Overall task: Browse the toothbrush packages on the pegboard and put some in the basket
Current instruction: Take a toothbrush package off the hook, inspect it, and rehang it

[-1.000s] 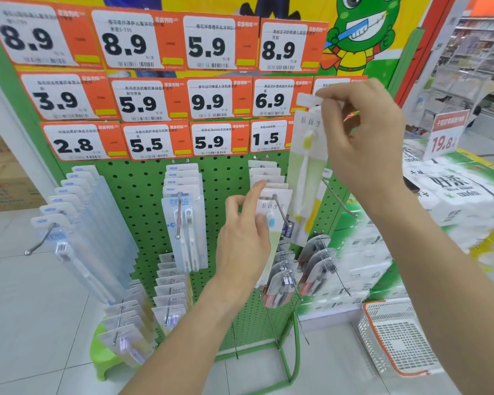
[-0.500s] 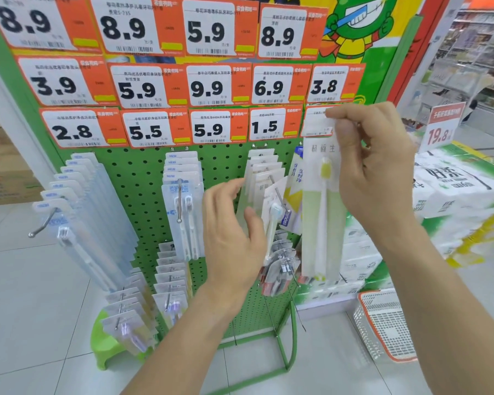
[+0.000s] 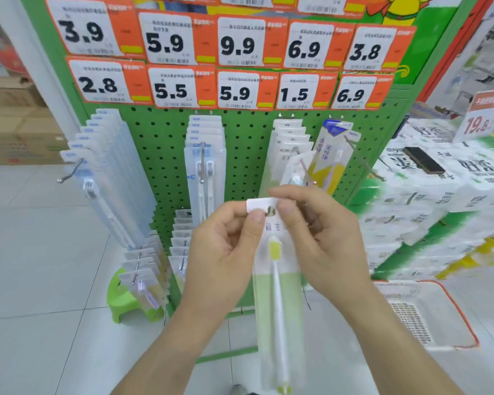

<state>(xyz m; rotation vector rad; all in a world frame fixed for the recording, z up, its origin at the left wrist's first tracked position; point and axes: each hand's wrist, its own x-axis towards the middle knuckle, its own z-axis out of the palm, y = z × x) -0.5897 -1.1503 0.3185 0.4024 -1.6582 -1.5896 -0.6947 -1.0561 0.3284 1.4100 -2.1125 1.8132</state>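
Toothbrush package [image 3: 278, 295] off pegboard [image 3: 166, 143], hanging upright in front of it. Pinched at white header tab by left hand [image 3: 226, 252] and right hand [image 3: 322, 240] — likely for reading label. Basket [image 3: 422, 317] on floor, lower right — package not yet in it.

Two bare hands [image 3: 223, 252] [image 3: 322, 240] held one green-backed toothbrush package [image 3: 277, 295]; one white plastic basket [image 3: 428, 317] sat beside one green plastic stool [image 3: 126, 303].

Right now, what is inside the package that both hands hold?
Through the clear front of the package, a white toothbrush with a yellow head stands upright. The left hand and right hand pinch the top, so part of the print is covered.
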